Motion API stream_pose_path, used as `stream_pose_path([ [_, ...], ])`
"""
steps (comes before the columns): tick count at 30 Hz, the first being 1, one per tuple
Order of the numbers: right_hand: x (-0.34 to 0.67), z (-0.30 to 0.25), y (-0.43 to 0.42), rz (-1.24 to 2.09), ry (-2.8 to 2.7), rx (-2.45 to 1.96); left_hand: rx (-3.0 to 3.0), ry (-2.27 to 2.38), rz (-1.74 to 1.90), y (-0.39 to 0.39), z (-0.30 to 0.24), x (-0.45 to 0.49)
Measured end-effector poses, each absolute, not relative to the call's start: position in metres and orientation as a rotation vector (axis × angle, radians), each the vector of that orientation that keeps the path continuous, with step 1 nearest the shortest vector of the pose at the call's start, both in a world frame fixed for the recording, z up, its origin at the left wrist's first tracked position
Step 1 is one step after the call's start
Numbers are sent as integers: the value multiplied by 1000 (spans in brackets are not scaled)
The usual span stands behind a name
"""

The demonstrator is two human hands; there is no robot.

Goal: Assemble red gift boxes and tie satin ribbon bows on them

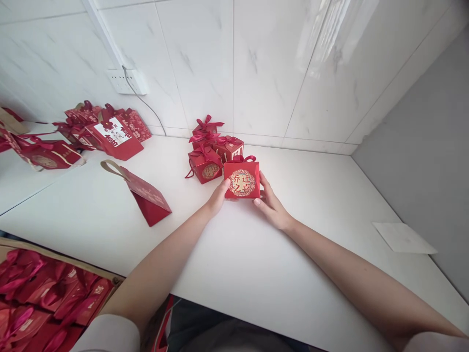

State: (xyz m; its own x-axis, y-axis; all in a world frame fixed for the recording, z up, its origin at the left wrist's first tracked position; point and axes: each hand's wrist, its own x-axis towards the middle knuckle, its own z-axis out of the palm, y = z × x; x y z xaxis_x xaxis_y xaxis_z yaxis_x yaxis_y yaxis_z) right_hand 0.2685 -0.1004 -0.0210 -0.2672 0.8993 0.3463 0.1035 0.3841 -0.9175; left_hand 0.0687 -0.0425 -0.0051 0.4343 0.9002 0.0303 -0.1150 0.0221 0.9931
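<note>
the red box (242,166) is between the left hand (219,196) and right hand (271,205), which pinch its sides, both just as near. its long way runs left to right, at the near right of the little boxes (203,166).

Ok so the counter (234,264) here's plain glossy white. Bunch of red ribbon-tied boxes (201,168) huddled near its back edge, a red wedge-shaped bag (146,193) with a tan strap sitting off to the left, more red packages (128,152) beyond that, and a pale flat sheet (403,238) by the right edge.
</note>
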Motion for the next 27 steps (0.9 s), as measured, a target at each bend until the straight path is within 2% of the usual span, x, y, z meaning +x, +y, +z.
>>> stream_pose_path([
  [20,268,-24,-101,838,-1618,-982,1320,847,927,-44,-6,70],
  [27,265,-16,-108,668,-1661,-929,945,629,854,-44,8,66],
])
